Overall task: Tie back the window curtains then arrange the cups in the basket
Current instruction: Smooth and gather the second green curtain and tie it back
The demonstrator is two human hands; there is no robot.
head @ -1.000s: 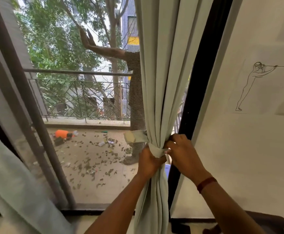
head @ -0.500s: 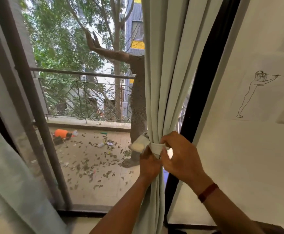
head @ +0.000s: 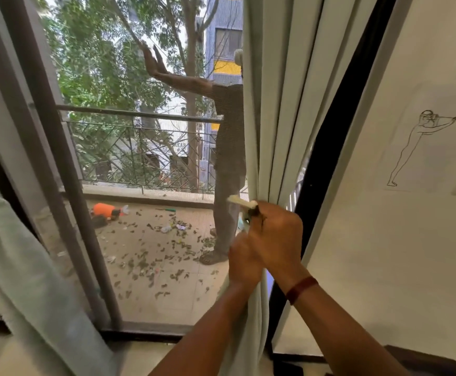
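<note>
Cinching the curtain point(head: 275, 118), left hand point(head: 244, 263) grips its folds, right hand point(head: 277, 234) pinches the tie-back point(head: 241, 201); that loose end could slip, spilling fabric.

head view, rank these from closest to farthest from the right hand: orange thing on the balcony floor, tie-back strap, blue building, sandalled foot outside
1. tie-back strap: held in the right hand itself, against the curtain.
2. sandalled foot: just outside, lower left.
3. orange thing: farther left on the balcony floor.
4. blue building: beyond the trees, top.
</note>
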